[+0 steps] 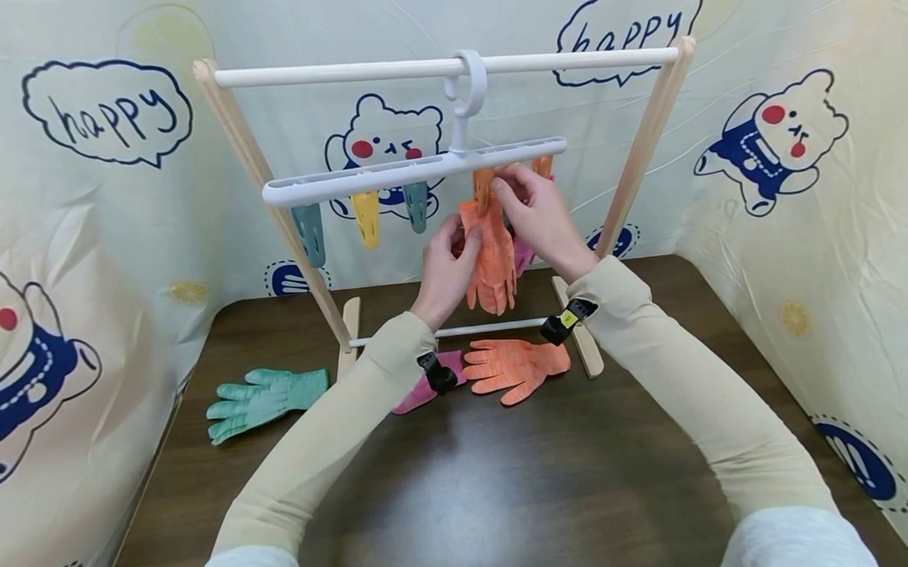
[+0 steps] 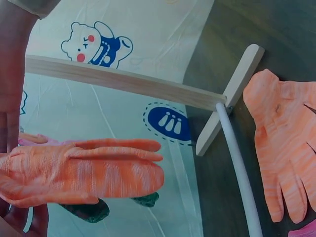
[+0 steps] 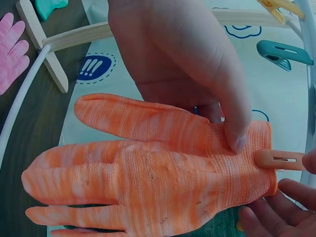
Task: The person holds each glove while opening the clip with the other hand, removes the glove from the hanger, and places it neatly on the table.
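Observation:
An orange knit glove [image 1: 493,270] hangs fingers-down below a white clip hanger [image 1: 413,172]. My left hand [image 1: 448,267] pinches its cuff, thumb pressed on the near side in the right wrist view. An orange clip [image 3: 276,159] overlaps the cuff's edge. My right hand [image 1: 543,218] pinches this clip, its thumb [image 3: 310,161] at the clip and its other fingers beside the cuff. Behind the held glove, part of a pink glove [image 1: 524,252] and a dark green one [image 3: 217,227] show, mostly hidden.
The hanger hooks over the white top rod [image 1: 341,72] of a wooden stand [image 1: 637,160]. Teal clips [image 1: 310,236] and a yellow clip [image 1: 366,220] hang at left. On the table lie a green glove [image 1: 266,398], an orange glove [image 1: 513,369] and a partly covered pink glove [image 1: 416,395].

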`<state>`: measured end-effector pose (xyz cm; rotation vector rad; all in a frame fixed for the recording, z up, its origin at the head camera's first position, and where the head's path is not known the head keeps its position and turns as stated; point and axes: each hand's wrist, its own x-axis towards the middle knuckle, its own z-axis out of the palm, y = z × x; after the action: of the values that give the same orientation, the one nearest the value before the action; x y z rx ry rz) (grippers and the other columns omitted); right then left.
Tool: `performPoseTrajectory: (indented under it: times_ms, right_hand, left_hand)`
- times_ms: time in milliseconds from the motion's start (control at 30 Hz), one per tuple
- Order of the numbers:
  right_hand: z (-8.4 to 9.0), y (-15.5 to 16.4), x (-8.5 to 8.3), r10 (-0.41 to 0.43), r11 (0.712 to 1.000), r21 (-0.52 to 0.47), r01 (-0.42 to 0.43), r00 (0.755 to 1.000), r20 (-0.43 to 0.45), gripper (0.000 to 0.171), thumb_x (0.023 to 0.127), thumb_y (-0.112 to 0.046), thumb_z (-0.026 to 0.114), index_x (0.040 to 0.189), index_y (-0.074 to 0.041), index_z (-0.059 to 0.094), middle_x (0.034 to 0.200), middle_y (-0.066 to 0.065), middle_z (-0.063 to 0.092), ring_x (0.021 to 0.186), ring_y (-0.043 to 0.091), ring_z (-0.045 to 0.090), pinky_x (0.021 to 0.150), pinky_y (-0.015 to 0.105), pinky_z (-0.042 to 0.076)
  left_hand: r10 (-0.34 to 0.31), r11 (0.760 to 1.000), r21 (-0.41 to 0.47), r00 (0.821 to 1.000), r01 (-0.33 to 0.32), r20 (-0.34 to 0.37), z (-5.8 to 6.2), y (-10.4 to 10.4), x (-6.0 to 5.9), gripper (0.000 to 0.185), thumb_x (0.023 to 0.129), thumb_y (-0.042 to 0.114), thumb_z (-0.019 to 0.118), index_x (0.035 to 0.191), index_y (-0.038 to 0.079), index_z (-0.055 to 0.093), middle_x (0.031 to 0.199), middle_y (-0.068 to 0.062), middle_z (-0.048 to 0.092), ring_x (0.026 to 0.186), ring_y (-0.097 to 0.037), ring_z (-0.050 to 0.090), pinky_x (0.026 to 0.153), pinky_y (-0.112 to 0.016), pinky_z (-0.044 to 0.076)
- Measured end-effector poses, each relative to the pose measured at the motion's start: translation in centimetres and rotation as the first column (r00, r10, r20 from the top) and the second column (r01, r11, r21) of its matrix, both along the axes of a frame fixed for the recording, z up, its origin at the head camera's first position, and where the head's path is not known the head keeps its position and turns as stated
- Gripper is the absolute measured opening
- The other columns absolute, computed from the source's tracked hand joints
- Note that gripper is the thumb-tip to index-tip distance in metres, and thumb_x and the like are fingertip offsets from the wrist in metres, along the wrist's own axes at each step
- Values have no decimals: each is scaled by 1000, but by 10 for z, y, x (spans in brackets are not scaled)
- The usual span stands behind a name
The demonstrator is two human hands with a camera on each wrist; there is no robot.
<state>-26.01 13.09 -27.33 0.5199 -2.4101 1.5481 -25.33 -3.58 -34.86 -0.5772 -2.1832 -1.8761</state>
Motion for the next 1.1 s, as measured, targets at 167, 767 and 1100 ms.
performPoseTrajectory:
  times_ms: [167, 767, 1100]
  right_hand:
    - [0, -3, -2, 14, 1000, 5, -14, 1000, 24, 41, 110, -28, 52, 145, -7, 59, 139, 10, 65, 121, 21, 62, 106, 41, 50]
    - [0, -10, -2, 104, 982, -173, -72, 977, 184, 45, 111, -34, 49, 152, -16, 54, 146, 4, 60, 132, 18, 55, 114, 44, 44]
    - [-1, -11, -4, 88, 969, -241, -49, 984, 153, 39, 110, -29, 53, 144, -10, 61, 134, 9, 66, 121, 18, 59, 109, 39, 47]
  left_hand:
    - [-21, 999, 25, 1000, 20, 14, -1, -1, 2, 32, 110, 23, 50, 136, 5, 57, 117, -12, 68, 96, -20, 63, 83, -30, 55]
    - [-53, 998, 20, 997, 52, 51, -1, -8, 5, 34, 112, 24, 49, 137, 3, 57, 119, -14, 67, 98, -21, 63, 85, -30, 55]
    - [-30, 999, 26, 999, 29, 24, -3, -12, 6, 30, 110, 21, 51, 128, 0, 63, 107, -16, 69, 88, -19, 61, 75, -27, 52]
